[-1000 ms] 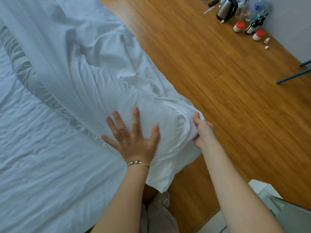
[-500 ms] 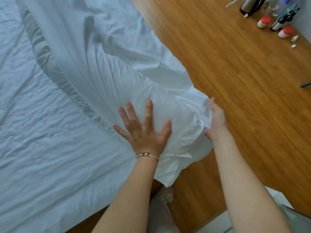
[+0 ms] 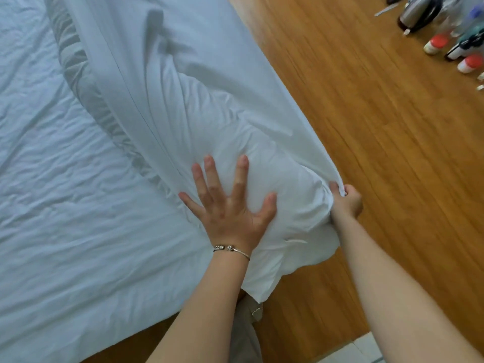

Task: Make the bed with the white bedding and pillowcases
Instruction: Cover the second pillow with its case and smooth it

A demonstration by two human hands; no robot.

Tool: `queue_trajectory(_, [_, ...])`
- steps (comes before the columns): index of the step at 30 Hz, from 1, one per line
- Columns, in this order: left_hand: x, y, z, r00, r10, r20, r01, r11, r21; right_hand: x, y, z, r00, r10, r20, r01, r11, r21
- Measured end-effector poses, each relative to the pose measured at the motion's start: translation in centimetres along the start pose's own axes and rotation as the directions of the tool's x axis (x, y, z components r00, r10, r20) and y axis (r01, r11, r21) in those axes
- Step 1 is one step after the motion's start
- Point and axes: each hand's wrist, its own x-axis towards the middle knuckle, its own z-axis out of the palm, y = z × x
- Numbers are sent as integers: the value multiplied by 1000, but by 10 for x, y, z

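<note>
My left hand lies flat with fingers spread on the bulging near end of the white duvet, pressing it down at the bed's near right corner, where the stuffed end overhangs the edge above the wooden floor. My right hand is curled tight, pinching the cover's edge just off the bed's right side, touching the same bulge from the floor side. The duvet's long axis runs from that corner away from me, along the bed's right edge toward the far end, so the bulk of it lies ahead of both hands and slightly to the left. I judge the coming move turns on this: the pinched edge is at my right hand, the filling sits under my left, and the cover has to be drawn along that axis while the left keeps the filling pinned. The right hand is nearer the loose edge; the left is nearer the mattress. I cannot see whether the filling's corner truly reaches the cover's corner, as the fabric hides it. The duvet's far end is cut off at the top, a grey striped strip beneath its left fold is only partly visible, and the bottles on the floor at far right are blurred.
</note>
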Motion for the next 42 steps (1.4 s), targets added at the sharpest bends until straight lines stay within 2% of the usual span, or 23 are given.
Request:
queue_trajectory(4, [-2, -4, 1, 1000, 9, -1, -9, 1000, -22, 4, 21, 4, 985, 167, 52, -170, 983, 75])
queue_trajectory(6, [-2, -7, 2, 1000, 16, 12, -16, 1000, -13, 1, 28, -5, 935, 338, 110, -353, 919, 177])
queue_trajectory(8, [-1, -6, 1, 999, 9, 36, -9, 1000, -18, 4, 27, -3, 864, 484, 139, -503, 844, 187])
queue_trajectory(10, [1, -4, -2, 999, 6, 51, -5, 1000, -16, 2, 15, -4, 874, 448, 191, -483, 845, 228])
queue_trajectory(11, [1, -5, -3, 998, 4, 59, -3, 1000, -15, 0, 7, -7, 897, 414, 156, -442, 847, 296])
queue_trajectory(13, [0, -9, -6, 997, 8, 77, -5, 1000, -30, -8, -7, -9, 922, 378, 80, -385, 884, 265])
queue_trajectory(14, [0, -12, -8, 996, 10, 89, -6, 999, -40, -21, -9, -14, 951, 304, 58, -307, 910, 277])
queue_trajectory(15, [0, -15, -10, 995, 10, 100, -6, 999, -47, -40, -2, -23, 971, 232, -51, -207, 933, 294])
queue_trajectory(17, [-2, -20, -13, 993, 14, 120, -7, 998, -59, -97, 10, -42, 963, -95, -253, 142, 974, 176])
queue_trajectory(18, [-3, -21, -13, 991, 23, 128, -15, 998, -62, -124, 12, -46, 916, -289, -278, 337, 931, 142])
queue_trajectory(19, [-4, -22, -14, 990, 35, 138, -26, 997, -70, -145, 6, -47, 857, -454, -242, 494, 858, 140])
queue_trajectory(21, [-5, -27, -15, 985, 67, 158, -50, 993, -111, -172, -11, -38, 763, -646, -16, 638, 749, 177])
queue_trajectory(23, [-6, -34, -15, 977, 125, 173, -103, 986, -128, -176, -14, -16, 723, -647, 242, 645, 758, 98])
queue_trajectory(24, [-7, -40, -17, 966, 180, 186, -157, 979, -131, -177, -8, -4, 734, -597, 322, 620, 784, 41])
queue_trajectory(26, [-14, -64, -19, 906, 375, 197, -355, 926, -132, -181, 9, 15, 773, -545, 326, 575, 818, 5])
queue_trajectory(27, [-16, -82, -20, 841, 508, 187, -494, 861, -117, -181, 12, 20, 795, -525, 305, 547, 837, 14])
queue_trajectory(30, [-19, -143, -29, 529, 835, 151, -838, 542, -61, -181, 4, 22, 853, -455, 255, 481, 875, -50])
queue_trajectory(31, [-15, -155, -32, 437, 889, 136, -897, 443, -13, -180, 1, 20, 861, -440, 254, 470, 880, -68])
queue_trajectory(32, [-6, -157, -35, 388, 913, 124, -921, 386, 40, -180, -3, 18, 865, -429, 259, 463, 882, -86])
queue_trajectory(35, [34, -119, -33, 410, 912, -9, -911, 410, 32, -185, -17, 8, 891, -378, 251, 431, 878, -207])
queue_trajectory(38, [64, -76, -33, 371, 925, -86, -928, 366, -63, -186, -31, -1, 940, -318, 126, 342, 878, -334])
queue_trajectory(40, [73, -62, -31, 325, 941, -91, -944, 317, -91, -193, -28, -2, 952, -305, -7, 292, 917, -271])
queue_trajectory(42, [84, -52, -29, 292, 956, -26, -950, 287, -124, -208, -13, 5, 945, -307, -116, 304, 952, -41])
